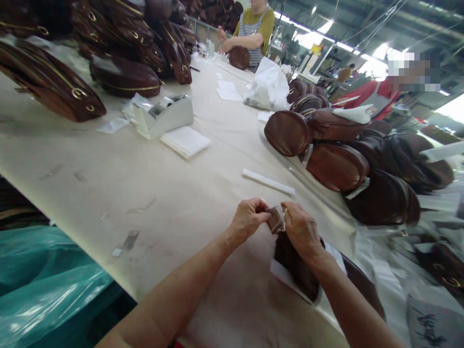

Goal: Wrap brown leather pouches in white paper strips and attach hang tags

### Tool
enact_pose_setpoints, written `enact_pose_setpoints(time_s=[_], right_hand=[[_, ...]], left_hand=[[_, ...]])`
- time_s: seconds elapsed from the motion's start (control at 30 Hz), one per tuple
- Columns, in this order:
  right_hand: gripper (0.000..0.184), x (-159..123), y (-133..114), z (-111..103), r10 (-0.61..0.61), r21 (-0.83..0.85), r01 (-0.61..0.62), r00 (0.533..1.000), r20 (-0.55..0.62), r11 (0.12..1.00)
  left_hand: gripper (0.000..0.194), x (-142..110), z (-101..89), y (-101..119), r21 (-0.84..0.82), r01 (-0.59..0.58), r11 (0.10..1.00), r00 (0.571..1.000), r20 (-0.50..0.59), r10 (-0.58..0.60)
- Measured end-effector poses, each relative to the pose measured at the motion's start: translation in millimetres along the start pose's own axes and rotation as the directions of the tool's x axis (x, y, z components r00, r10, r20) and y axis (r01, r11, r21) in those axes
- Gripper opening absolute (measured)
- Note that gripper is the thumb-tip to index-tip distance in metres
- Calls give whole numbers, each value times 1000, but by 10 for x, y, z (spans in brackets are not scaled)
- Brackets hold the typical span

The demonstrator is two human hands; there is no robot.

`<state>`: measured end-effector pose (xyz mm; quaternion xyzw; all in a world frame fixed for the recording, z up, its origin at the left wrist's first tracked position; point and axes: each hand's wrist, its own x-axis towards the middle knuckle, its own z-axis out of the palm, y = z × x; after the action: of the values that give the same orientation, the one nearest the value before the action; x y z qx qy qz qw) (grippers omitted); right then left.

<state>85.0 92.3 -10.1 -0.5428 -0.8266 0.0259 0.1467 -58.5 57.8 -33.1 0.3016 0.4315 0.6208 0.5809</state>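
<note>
Just above a dark brown leather bag (295, 266), my two hands meet over a small, see-through piece of plastic film (275, 219). My left hand (249, 216) pinches its left edge between thumb and fingers. On the other side, my right hand (301, 229) is closed at the film's right edge, close to a small metal-looking part at the bag's end. Whether that part is a zipper pull, I cannot make out. White paper (284, 280) shows beneath the bag, and my right hand and forearm hide part of it.
A white strip (268, 181) lies beyond my hands. Farther left are a tape dispenser (166, 116) and a stack of white sheets (185, 142). Brown bags (335, 164) are piled on the right, more (123, 75) at back left. A co-worker (253, 34) stands at the far end.
</note>
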Motion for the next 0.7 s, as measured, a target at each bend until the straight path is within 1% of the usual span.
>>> enact_pose_setpoints(time_s=[0.07, 0.13, 0.2, 0.23, 0.3, 0.37, 0.4, 0.43, 0.47, 0.5, 0.53, 0.57, 0.6, 0.63, 0.67, 0.7], right_hand=[[28, -58, 47, -51, -65, 37, 64, 998, 18, 997], [25, -154, 100, -101, -138, 102, 135, 990, 29, 986], [26, -266, 148, -141, -171, 186, 163, 985, 32, 969], [30, -318, 163, -157, -165, 224, 154, 986, 31, 962], [33, -399, 156, -185, -115, 264, 106, 993, 18, 959], [29, -436, 96, -226, -77, 242, 70, 997, 17, 968], [28, -434, 57, -258, -79, 223, 69, 996, 35, 972], [28, -418, 22, -301, -93, 208, 77, 993, 68, 975], [29, -392, 3, -355, -106, 206, 81, 988, 112, 975], [33, -359, 11, -419, -108, 226, 70, 981, 161, 972], [38, -325, 53, -492, -90, 272, 28, 972, 218, 962], [44, -298, 131, -571, -52, 328, -43, 960, 275, 944], [49, -283, 244, -649, -4, 378, -129, 943, 331, 917], [53, -286, 382, -722, 43, 416, -213, 923, 382, 884], [55, -307, 534, -786, 87, 434, -286, 902, 424, 854], [55, -346, 687, -838, 128, 435, -344, 882, 453, 832]], left_hand=[[9, 24, -53, 51, -22, -33, 999, 996, -78, 31], [11, 81, -136, 109, -55, -73, 996, 982, -180, 62], [15, 159, -232, 168, -90, -114, 989, 955, -284, 84], [18, 195, -274, 198, -106, -131, 986, 942, -324, 91], [22, 233, -328, 263, -140, -154, 978, 929, -358, 95], [26, 195, -329, 332, -170, -157, 973, 941, -324, 95], [28, 145, -315, 365, -181, -144, 973, 957, -275, 91], [30, 81, -297, 395, -189, -115, 975, 979, -187, 79], [32, 8, -280, 421, -189, -70, 979, 996, -63, 59], [37, -62, -266, 441, -175, 2, 985, 994, 112, 18], [43, -123, -253, 452, -138, 86, 987, 950, 309, -40], [50, -167, -241, 455, -79, 157, 984, 878, 467, -103], [54, -193, -225, 448, -1, 202, 979, 817, 552, -167], [54, -200, -205, 431, 78, 218, 973, 781, 584, -222], [51, -192, -183, 403, 159, 214, 964, 780, 566, -267], [46, -174, -161, 365, 238, 200, 950, 804, 514, -299]])
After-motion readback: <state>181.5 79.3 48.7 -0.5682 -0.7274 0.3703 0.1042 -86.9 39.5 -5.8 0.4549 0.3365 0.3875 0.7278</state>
